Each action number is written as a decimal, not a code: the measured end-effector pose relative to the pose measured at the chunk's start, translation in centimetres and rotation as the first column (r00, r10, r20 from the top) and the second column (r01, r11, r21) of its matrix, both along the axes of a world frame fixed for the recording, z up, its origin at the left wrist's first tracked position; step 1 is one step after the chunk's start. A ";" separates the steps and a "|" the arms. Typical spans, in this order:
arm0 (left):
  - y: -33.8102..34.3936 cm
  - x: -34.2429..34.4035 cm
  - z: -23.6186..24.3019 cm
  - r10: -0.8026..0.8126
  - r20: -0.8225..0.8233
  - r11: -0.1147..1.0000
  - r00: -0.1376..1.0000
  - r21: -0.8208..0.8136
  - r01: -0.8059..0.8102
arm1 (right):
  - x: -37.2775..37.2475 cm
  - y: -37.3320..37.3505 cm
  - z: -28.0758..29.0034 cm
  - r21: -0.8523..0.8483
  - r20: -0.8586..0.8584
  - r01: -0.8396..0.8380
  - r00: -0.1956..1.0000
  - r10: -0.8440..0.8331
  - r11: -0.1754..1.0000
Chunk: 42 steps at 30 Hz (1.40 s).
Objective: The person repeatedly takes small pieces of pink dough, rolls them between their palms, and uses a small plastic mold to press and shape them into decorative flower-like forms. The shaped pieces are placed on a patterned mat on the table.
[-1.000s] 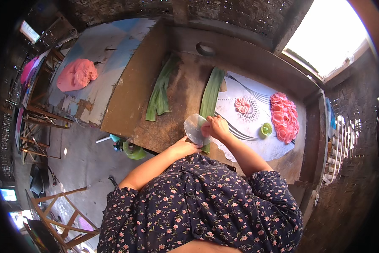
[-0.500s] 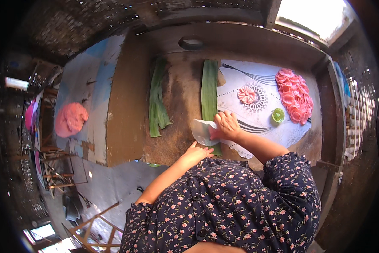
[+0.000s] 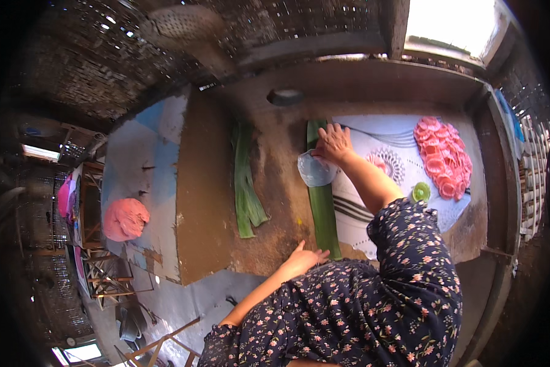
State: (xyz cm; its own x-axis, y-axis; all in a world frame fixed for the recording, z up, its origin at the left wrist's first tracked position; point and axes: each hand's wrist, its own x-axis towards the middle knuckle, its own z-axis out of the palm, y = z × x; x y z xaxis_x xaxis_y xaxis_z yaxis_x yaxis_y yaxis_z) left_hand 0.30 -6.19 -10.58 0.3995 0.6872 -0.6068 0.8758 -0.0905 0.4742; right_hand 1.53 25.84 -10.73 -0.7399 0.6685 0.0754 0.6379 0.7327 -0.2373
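Note:
My right hand (image 3: 336,144) is at the far part of a long green leaf strip (image 3: 323,214), its fingers bent over a piece of clear plastic sheet (image 3: 315,171). The plastic lies over the leaf and sticks out to the left of the hand. What may be under the palm is hidden. My left hand (image 3: 302,261) rests at the near end of the same strip, fingers apart and holding nothing. Beside my right wrist, a pink pleated round piece (image 3: 376,161) lies partly covered on the white patterned sheet (image 3: 355,211).
At the right are a heap of pink discs (image 3: 443,159) and a small green dish (image 3: 421,191). Another leaf piece (image 3: 246,189) lies left on the brown table (image 3: 281,202). A pink dough lump (image 3: 125,219) sits on a raised blue-white board (image 3: 141,140). A wall edges the table's back.
My right hand has slid away from me along the leaf strip with the plastic. My left hand stays near the leaf's near end. The whole view has shifted.

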 end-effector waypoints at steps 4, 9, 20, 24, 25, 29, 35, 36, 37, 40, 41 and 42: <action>-0.6 -0.3 -0.7 0.107 0.079 0.993 0.991 0.043 -0.110 | -2.6 2.3 1.1 0.046 0.075 0.190 0.978 -0.193 0.981; -0.3 -0.5 -0.1 0.220 0.211 0.966 0.952 0.085 -0.242 | -1.8 0.2 4.7 -0.078 -0.092 0.203 0.973 -0.210 0.976; 3.0 -2.5 1.8 0.654 0.687 0.277 -0.317 -0.607 -0.745 | 13.2 -9.1 8.2 -0.805 -0.096 0.055 0.971 -0.221 0.590; 2.5 -5.7 3.6 0.853 0.076 0.457 0.516 0.368 -0.810 | 15.5 -9.4 9.9 -0.847 -0.171 0.015 0.938 -0.301 0.531; 2.5 -5.6 4.4 0.804 0.107 0.407 0.585 0.619 -0.672 | 15.8 -9.6 10.7 -0.856 -0.180 -0.007 0.941 -0.286 0.516; 4.3 -3.4 8.1 0.518 0.322 0.270 0.792 0.818 -0.508 | 14.0 -12.9 13.7 -0.831 -0.283 -0.203 0.956 -0.079 0.518; 5.1 -2.9 11.4 0.672 0.552 0.422 0.493 0.261 -0.868 | 10.5 -17.4 15.3 -0.050 -0.297 -0.287 0.919 0.261 0.957; 4.6 -3.6 11.7 0.700 0.574 0.340 0.425 0.256 -0.905 | 10.6 -17.9 15.1 0.211 -0.483 -0.174 0.837 0.257 0.962; 4.1 -4.0 11.9 0.654 0.716 0.282 0.244 0.068 -0.957 | 10.9 -18.1 14.8 0.111 -0.571 -0.172 0.795 0.205 0.979; 3.1 -5.4 12.6 0.403 0.881 0.235 -0.249 -0.363 -0.902 | 11.9 -19.4 13.4 -0.324 -0.767 -0.354 0.642 -0.024 0.877; 2.9 -5.7 13.0 0.375 0.851 0.231 -0.369 -0.471 -0.851 | 12.0 -20.1 12.7 -0.406 -0.752 -0.413 0.658 -0.041 0.815; 2.9 -5.7 13.4 0.375 0.830 0.185 -0.413 -0.503 -0.844 | 11.8 -20.8 12.1 -0.501 -0.715 -0.439 0.696 -0.071 0.745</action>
